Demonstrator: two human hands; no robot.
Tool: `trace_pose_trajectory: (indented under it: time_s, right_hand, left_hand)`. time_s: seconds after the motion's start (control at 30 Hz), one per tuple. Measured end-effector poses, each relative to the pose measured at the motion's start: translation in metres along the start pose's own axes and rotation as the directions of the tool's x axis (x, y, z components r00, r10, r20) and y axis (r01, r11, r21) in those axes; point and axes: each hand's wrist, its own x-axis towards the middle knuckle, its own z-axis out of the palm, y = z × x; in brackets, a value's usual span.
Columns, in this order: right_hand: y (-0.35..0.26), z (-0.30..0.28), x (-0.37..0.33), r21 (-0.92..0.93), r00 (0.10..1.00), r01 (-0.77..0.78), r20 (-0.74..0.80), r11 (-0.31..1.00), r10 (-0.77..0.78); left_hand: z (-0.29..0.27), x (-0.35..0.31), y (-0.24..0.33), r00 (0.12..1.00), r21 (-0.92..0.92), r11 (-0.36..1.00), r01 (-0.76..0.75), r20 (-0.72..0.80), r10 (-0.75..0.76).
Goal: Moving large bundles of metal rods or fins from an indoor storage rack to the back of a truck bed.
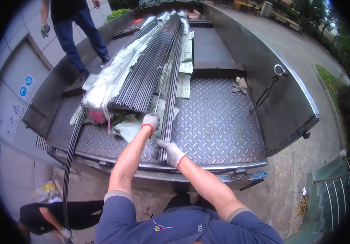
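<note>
Long dark metal rods (146,77) lie in a large pile along the truck bed, partly covered by pale wrapping sheets (120,61). To the right of the pile runs a narrow bundle of rods (171,101), its near ends by the bed's rear edge. My left hand (151,123), in a white knit glove with a red cuff, is closed around a thin rod (157,103) between pile and bundle. My right hand (171,151), gloved likewise, grips the narrow bundle close to its near ends; its fingertips are partly hidden.
Steel side walls (281,85) flank the diamond-plate bed (219,118). A glove (240,85) lies by a hook and chain (268,87). One person (77,32) stands on the far left; another (57,219) at lower left holds drooping rods (71,158). A green rack (337,195) stands right.
</note>
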Motion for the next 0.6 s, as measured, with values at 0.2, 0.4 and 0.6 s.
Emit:
trace_pose_trajectory:
  time_s: [0.2, 0.4, 0.6]
  right_hand:
    - [-0.004, 0.018, -0.001, -0.112, 0.994, 0.033, 0.105, 0.993, -0.021]
    - [-0.008, 0.008, 0.006, -0.262, 0.998, 0.054, 0.052, 0.964, -0.042]
    - [-0.005, -0.009, 0.020, -0.196, 0.965, -0.017, 0.253, 0.980, 0.067]
  left_hand:
    - [-0.049, -0.113, -0.005, 0.960, 0.942, 0.261, -0.211, 0.150, 0.237]
    - [-0.030, -0.137, -0.003, 0.947, 0.648, 0.760, -0.053, -0.209, 0.244]
    - [-0.028, -0.160, 0.018, 0.971, 0.734, 0.678, -0.046, -0.127, 0.204]
